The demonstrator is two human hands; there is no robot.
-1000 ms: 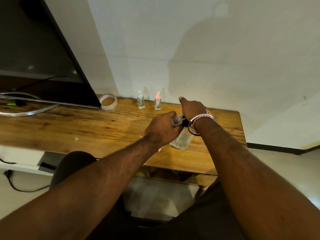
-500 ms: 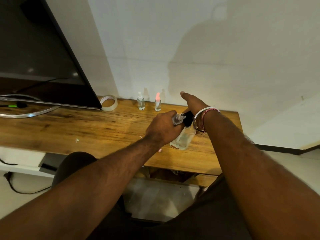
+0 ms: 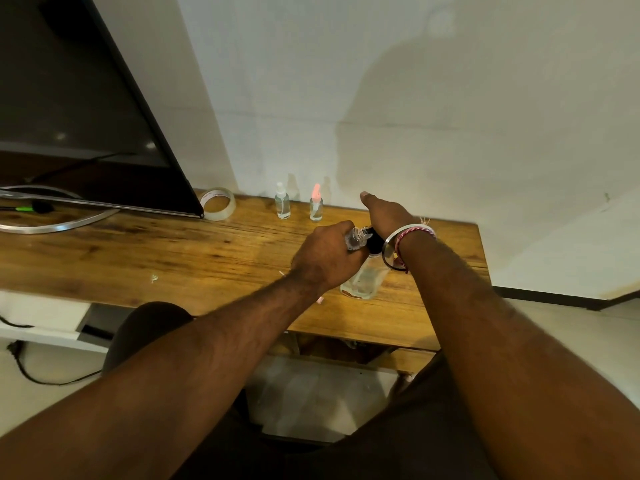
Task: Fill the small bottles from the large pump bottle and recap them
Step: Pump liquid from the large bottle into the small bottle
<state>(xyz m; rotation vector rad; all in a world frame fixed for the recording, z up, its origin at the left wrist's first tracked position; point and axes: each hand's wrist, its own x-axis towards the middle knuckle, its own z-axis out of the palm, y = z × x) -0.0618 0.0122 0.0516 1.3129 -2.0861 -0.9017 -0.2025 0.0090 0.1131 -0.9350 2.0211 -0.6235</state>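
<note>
Small bottle [image 3: 357, 238] gripped in left hand [image 3: 325, 254], seemingly at pump bottle [image 3: 365, 280] nozzle

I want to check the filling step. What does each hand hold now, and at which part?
The left hand grips a small bottle round its body. The right hand rests on the pump head of the large pump bottle.

The left hand [image 3: 327, 252] covers most of the small bottle [image 3: 357, 238]; only its clear neck shows. The right hand [image 3: 386, 216] hides the pump head of the large bottle [image 3: 363, 280]. The television [image 3: 69, 109] runs off the picture's left edge. Whether liquid flows is too small to tell.
</note>
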